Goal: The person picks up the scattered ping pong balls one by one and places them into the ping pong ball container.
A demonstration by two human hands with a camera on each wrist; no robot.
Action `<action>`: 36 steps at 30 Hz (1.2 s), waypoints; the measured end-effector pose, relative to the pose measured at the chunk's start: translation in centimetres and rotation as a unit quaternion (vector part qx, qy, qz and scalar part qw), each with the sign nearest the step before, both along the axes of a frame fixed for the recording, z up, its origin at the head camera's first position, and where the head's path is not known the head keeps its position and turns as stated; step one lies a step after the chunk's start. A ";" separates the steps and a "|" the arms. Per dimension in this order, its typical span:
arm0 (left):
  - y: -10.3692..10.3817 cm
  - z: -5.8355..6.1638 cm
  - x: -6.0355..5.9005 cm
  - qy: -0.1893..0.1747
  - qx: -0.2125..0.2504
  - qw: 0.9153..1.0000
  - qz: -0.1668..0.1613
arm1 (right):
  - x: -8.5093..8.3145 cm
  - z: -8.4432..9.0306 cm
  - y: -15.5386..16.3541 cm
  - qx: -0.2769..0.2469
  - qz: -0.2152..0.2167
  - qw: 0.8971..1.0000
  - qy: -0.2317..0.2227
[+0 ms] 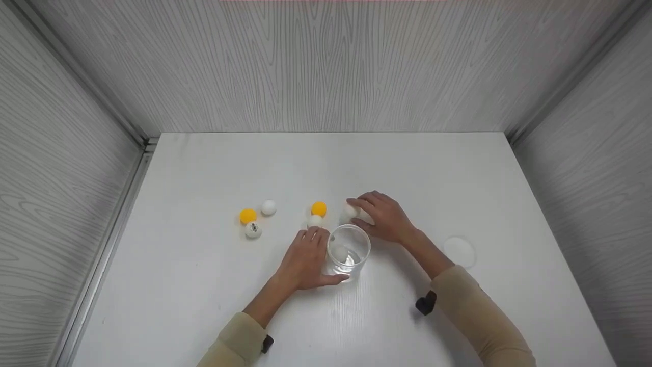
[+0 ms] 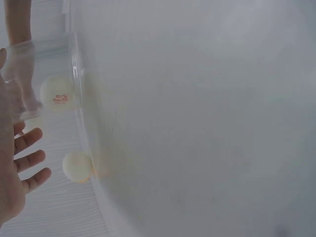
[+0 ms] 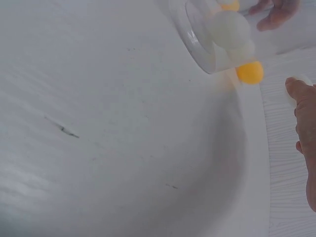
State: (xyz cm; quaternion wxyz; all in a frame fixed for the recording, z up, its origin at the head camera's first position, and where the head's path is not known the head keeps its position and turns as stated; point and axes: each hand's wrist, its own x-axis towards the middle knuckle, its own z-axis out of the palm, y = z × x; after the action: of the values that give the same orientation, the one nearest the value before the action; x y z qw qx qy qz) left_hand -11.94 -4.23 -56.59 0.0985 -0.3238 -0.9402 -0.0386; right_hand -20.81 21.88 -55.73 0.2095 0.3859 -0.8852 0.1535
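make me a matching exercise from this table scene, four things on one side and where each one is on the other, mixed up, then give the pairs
Things:
1. clear jar
2. round white lid
3. left hand
4. right hand

Places or states:
A. lies flat on the table, apart, to the right of the right forearm
B. over a white ball just behind the jar
C. stands upright between the two hands with one white ball inside
D. rests against the jar's left side, thumb at its base

Pairs: 1-C, 2-A, 3-D, 4-B
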 end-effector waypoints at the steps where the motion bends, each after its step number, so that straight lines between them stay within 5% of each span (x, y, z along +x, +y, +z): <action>1: 0.0 0.0 0.0 -0.001 0.000 1.000 0.000 | 0.0 0.1 0.0 -0.002 0.001 1.000 0.001; 36: 0.0 -0.2 -0.1 -0.007 0.014 1.000 0.000 | 1.5 3.9 0.7 -0.028 0.025 0.998 0.058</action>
State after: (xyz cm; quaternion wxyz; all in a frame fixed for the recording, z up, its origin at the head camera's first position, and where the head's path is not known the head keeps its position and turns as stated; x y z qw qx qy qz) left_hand -12.00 -4.24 -56.84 0.0967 -0.3222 -0.9402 -0.0541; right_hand -19.28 22.62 -51.85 0.2670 0.4103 -0.8570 0.1608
